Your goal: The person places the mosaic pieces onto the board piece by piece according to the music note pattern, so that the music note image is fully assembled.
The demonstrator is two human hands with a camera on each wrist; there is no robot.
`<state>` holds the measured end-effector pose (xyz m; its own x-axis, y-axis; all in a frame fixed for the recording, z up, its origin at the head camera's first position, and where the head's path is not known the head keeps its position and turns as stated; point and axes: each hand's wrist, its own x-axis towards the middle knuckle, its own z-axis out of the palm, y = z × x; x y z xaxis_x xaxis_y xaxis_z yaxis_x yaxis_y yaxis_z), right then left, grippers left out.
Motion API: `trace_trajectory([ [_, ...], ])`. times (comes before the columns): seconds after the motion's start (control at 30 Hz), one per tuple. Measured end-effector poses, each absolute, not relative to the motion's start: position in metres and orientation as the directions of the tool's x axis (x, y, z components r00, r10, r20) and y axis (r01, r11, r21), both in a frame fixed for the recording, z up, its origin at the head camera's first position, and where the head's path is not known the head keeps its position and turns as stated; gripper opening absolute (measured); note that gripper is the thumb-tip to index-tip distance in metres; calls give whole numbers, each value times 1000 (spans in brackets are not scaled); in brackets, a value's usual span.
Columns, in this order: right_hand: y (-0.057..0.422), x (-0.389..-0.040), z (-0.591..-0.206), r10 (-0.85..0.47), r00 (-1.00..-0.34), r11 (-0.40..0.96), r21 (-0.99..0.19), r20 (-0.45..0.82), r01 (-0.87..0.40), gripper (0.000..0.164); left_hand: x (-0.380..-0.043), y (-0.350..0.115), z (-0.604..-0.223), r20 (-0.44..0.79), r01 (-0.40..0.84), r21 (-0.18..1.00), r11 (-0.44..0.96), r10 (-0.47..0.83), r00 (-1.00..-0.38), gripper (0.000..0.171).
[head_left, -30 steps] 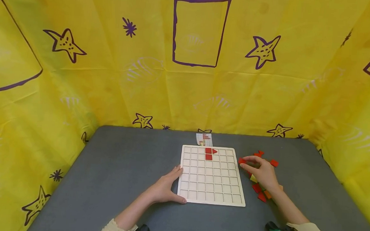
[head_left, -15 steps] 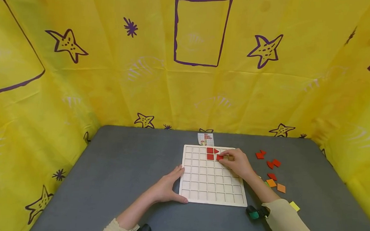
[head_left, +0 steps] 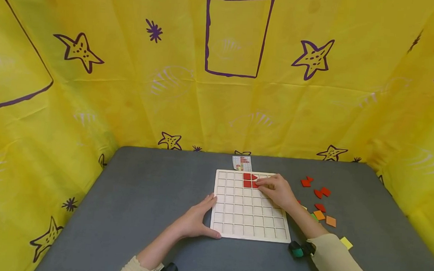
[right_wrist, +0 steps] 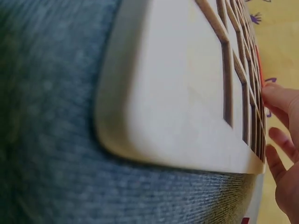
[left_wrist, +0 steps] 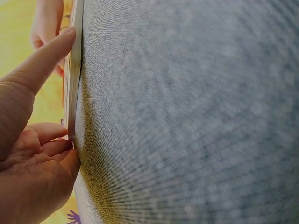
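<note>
A white grid board (head_left: 247, 216) lies on the grey table. My left hand (head_left: 194, 221) rests against its left side, thumb at the near left corner; in the left wrist view the thumb (left_wrist: 44, 63) and fingertips touch its edge. My right hand (head_left: 278, 191) reaches over the board's far right part and pinches a red square tile (head_left: 254, 185) at a cell in the second row; the fingertips cover its right part. To that tile's left sits another red square (head_left: 247, 184). Above it are a red square (head_left: 247, 176) and a red triangle (head_left: 254, 177).
A small pattern card (head_left: 242, 163) lies behind the board. Right of the board are scattered red tiles (head_left: 305, 183), orange tiles (head_left: 330, 221), a green piece (head_left: 314, 217) partly behind the forearm, and a yellow tile (head_left: 346, 243). A yellow cloth hangs around the table.
My right hand has moved left from the loose pieces onto the board with the red square, which now lies against the second-row red square. The left hand has stayed at the board's side.
</note>
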<state>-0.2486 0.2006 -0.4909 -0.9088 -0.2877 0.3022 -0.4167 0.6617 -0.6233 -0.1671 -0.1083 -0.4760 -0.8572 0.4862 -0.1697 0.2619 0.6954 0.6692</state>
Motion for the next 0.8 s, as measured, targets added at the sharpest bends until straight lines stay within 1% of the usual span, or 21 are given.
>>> trace_trajectory([
  [0.13,202,-248,-489,-249,-938,659,-668,241,-346,15,-167,-108,-476,-172,257,673,694,484,-858,113],
  [0.27,209,-245,-487,-138,-975,643,-734,172,-220,16,-167,-108,-477,-173,256,674,694,484,-858,113],
  [0.43,232,-237,-483,-12,-991,598,-793,131,-112,22,-167,-108,-477,-179,254,671,696,484,-857,112],
  [0.67,277,-225,-475,104,-990,622,-783,95,-10,37,-165,-109,-475,-164,262,676,689,488,-857,111],
  [0.8,301,-223,-474,174,-982,632,-773,79,50,42,-166,-109,-476,-162,268,673,689,490,-856,111],
])
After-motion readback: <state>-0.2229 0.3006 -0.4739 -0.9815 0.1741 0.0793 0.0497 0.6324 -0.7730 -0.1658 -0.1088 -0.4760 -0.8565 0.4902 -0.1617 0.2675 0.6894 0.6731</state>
